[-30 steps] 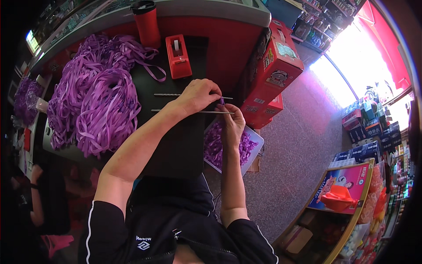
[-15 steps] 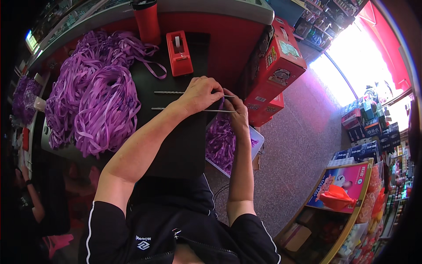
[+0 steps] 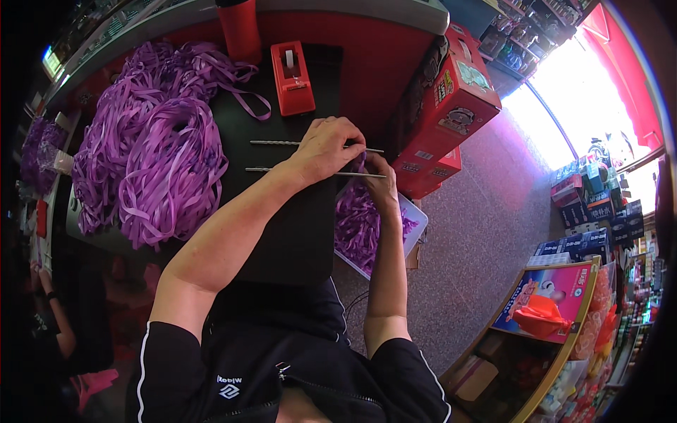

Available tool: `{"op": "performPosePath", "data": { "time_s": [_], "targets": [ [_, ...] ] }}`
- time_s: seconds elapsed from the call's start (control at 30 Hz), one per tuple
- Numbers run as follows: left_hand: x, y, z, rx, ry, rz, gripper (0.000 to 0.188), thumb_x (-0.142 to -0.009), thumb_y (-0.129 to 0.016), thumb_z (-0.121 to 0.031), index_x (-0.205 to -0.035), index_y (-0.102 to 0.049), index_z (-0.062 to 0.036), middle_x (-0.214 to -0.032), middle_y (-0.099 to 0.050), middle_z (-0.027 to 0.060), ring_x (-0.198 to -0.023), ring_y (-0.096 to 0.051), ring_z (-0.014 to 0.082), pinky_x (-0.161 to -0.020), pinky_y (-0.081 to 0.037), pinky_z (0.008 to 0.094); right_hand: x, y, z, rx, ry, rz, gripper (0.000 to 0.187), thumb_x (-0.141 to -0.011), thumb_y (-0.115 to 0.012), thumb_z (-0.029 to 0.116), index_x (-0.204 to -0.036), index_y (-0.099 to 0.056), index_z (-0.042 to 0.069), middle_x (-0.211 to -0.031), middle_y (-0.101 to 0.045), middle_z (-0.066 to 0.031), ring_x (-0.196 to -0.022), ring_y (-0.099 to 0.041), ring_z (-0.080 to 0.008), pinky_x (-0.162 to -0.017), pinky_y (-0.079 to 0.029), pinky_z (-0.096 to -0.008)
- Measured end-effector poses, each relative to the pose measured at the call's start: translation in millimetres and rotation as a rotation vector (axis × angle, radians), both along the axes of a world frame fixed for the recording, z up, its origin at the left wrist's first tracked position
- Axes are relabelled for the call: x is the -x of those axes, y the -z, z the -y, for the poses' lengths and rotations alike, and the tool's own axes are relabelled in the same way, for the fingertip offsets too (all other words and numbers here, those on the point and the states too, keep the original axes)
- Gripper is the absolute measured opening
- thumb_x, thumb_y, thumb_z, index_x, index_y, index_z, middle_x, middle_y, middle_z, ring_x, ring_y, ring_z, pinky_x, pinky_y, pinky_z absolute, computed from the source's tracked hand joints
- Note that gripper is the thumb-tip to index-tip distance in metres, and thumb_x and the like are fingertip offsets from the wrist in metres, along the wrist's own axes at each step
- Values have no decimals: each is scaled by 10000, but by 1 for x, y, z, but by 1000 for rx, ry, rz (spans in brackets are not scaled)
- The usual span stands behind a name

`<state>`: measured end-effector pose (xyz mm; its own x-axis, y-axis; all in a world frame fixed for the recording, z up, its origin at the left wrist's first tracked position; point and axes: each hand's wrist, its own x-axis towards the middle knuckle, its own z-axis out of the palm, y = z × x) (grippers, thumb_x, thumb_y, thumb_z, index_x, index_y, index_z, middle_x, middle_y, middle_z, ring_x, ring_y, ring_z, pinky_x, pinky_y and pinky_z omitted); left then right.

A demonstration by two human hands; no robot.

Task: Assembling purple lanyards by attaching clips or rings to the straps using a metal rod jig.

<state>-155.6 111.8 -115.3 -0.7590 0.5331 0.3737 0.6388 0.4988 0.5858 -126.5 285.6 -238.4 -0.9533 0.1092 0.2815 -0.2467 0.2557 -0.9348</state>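
Note:
Two thin metal rods, the twisted upper rod (image 3: 271, 142) and the lower rod (image 3: 264, 169), jut side by side over the right edge of a black table (image 3: 282, 243). My left hand (image 3: 328, 146) lies across the rods, thumb and fingertips pinched on a strip of purple ribbon (image 3: 358, 162) near their right ends. Just to the right, my right hand (image 3: 382, 185) reaches up with bent fingers at the ribbon, by the lower rod's tip. What its fingertips hold is partly hidden. Below, a white bin (image 3: 415, 224) contains cut or looped purple ribbon (image 3: 356, 229).
A big heap of purple ribbon (image 3: 169, 162) covers the table's left side. A red tape dispenser (image 3: 293, 88) and a red cup (image 3: 240, 32) stand behind. Red cartons (image 3: 451, 106) are stacked at right. Another person's arm (image 3: 60, 317) shows far left; a display case (image 3: 543, 296) stands lower right.
My right hand's fingers have come down off the upper rod's end toward the lower rod. My left hand keeps its pinch at nearly the same place. The view has shifted slightly.

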Motion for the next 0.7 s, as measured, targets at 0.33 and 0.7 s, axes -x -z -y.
{"op": "performPosePath", "data": {
  "time_s": [0.33, 0.7],
  "targets": [
    [-2, -2, 0, 62, -1, 19, 179, -866, -615, -240, -899, -691, -81, -986, -626, 15, -1003, -557, 191, -977, -329, 356, -4, 18, 8, -90, 104, -19, 264, -788, -676, 272, -922, -679, 45, -857, -654, -150, -808, -627, -296, -737, -481, -381],
    [-4, -3, -1, 64, -5, 11, 191, -868, -613, -251, -922, -694, -86, -1082, -609, 43, -1070, -538, 239, -988, -330, 364, -14, 93, -8, -508, 149, -52, 173, -765, -646, 221, -861, -676, 80, -861, -648, -113, -818, -596, -319, -727, -463, -424]
  ]
}}
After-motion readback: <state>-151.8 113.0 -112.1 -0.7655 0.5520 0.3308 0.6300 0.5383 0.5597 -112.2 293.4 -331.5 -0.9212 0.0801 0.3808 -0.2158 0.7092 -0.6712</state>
